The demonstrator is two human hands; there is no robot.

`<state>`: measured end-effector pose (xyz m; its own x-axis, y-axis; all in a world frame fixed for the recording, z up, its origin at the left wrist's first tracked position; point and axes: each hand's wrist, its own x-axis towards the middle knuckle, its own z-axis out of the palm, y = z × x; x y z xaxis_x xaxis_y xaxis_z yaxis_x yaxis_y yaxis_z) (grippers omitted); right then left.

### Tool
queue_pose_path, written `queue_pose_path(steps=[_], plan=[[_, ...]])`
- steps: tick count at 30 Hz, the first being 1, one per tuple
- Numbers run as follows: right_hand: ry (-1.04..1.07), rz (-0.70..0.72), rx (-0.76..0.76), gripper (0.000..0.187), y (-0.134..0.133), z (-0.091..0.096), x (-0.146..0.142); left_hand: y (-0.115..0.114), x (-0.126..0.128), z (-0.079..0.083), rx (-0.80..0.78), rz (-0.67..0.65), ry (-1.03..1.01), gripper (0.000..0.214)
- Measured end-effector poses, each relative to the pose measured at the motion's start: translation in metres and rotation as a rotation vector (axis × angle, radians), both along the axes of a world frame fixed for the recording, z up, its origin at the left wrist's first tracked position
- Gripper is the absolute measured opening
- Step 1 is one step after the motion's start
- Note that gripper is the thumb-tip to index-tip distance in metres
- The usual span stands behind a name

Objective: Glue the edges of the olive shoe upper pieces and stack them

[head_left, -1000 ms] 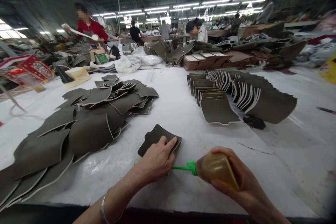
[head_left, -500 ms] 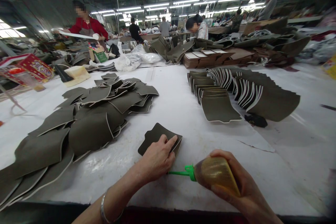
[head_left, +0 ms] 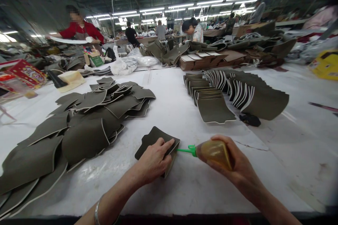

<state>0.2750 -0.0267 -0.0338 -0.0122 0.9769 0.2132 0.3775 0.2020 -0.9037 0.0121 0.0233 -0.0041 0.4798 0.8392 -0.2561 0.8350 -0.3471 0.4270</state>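
My left hand (head_left: pixel 153 160) holds a small dark olive leather piece (head_left: pixel 152 137) on the white table, its index finger laid along the top by the right edge. The thumb is at that edge, where a paler side of the piece shows. In my right hand (head_left: pixel 239 163) is a squeeze bottle (head_left: pixel 215 154) of amber liquid, tipped on its side, with fingers wrapped round its body. The bottle's thin green nozzle (head_left: pixel 186 150) points left, and its tip is at the right edge of the leather piece; whether it touches I cannot tell.
Loose olive leather pieces (head_left: pixel 84 126) lie heaped at left. Fanned rows of similar pieces (head_left: pixel 269 100) stand at right, near a small black object (head_left: pixel 250 120). Brown stacked panels (head_left: pixel 200 61) and plastic bags (head_left: pixel 126 64) line the far side. A person in red (head_left: pixel 81 30) works beyond.
The bottle has moved up, and its nozzle has gone from below my left hand to the leather's right edge. The leather's paler side shows more. The view has shifted slightly.
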Motion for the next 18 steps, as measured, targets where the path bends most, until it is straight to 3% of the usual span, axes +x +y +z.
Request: queue_pose_path(steps=[4,10,14,18], plan=[[-0.116,-0.043,0.150,0.047,0.007,-0.003,0.007,0.001,0.000,-0.001,-0.005,0.006,-0.020,0.057],[-0.036,0.044,0.027,0.048,-0.005,-0.013,0.007,0.002,0.002,0.000,-0.018,0.003,-0.029,0.058],[-0.092,-0.047,0.103,0.046,0.003,-0.007,0.008,0.002,0.001,-0.001,-0.015,0.002,-0.036,0.058],[-0.122,-0.031,0.128,0.047,0.002,-0.006,0.006,0.002,0.000,-0.002,-0.019,0.008,-0.046,0.058]])
